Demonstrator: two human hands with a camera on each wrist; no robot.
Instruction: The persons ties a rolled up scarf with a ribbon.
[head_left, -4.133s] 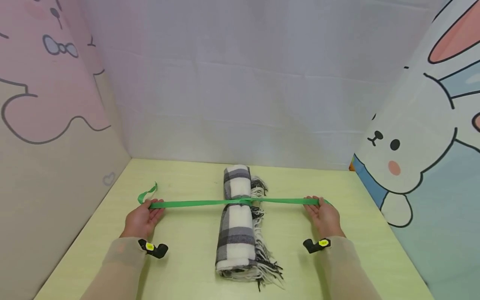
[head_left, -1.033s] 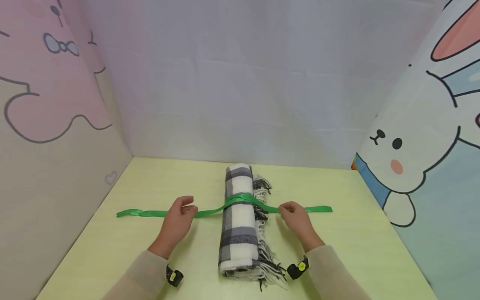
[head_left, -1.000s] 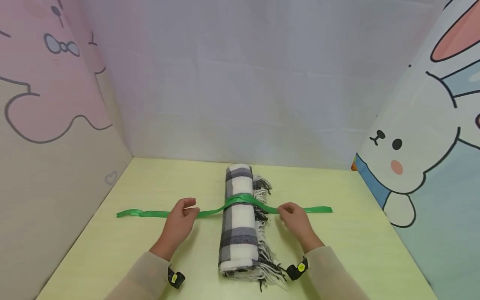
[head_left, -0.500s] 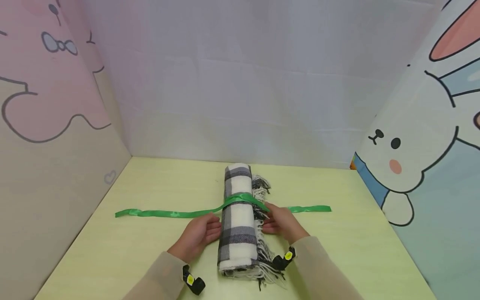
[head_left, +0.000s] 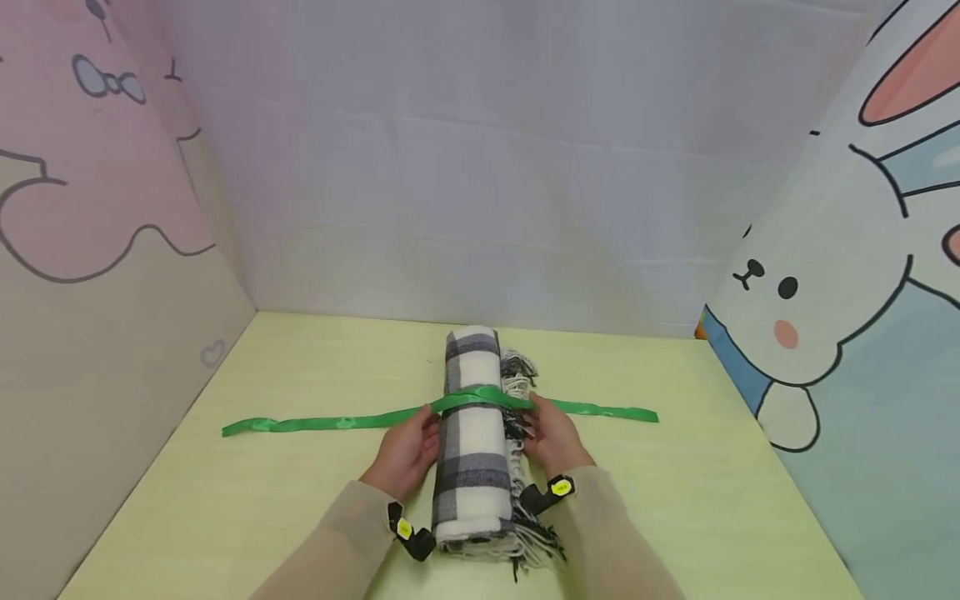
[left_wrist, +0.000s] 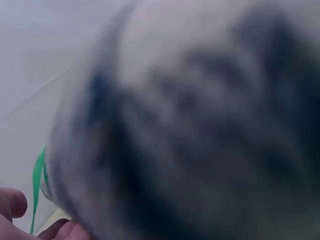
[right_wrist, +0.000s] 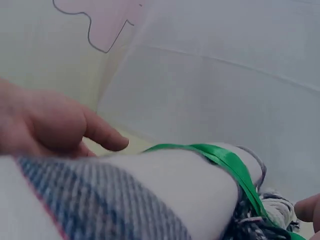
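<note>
The left hand (head_left: 408,450) lies along the left flank of the rolled checked blanket (head_left: 476,437), thumb apart from its loosely extended fingers, its tips next to the cloth. The right hand (head_left: 557,435) is placed likewise across the roll, relaxed rather than clenched, its fingers at the fringe (head_left: 536,542) and its thumb tip at the green ribbon (head_left: 322,424); how firmly either hand presses cannot be told. The blanket lies mid-bench, its long side running from near the back edge toward the front. The ribbon crosses over its top, one tail stretching toward the bench's left edge, the shorter one toward the right edge, both ending short. A small black camera sits at each sleeve cuff. Beyond the back edge of the bench (head_left: 660,500) hangs a pale sheet (head_left: 480,167); a cartoon rabbit (head_left: 832,292) shows past the right edge.
</note>
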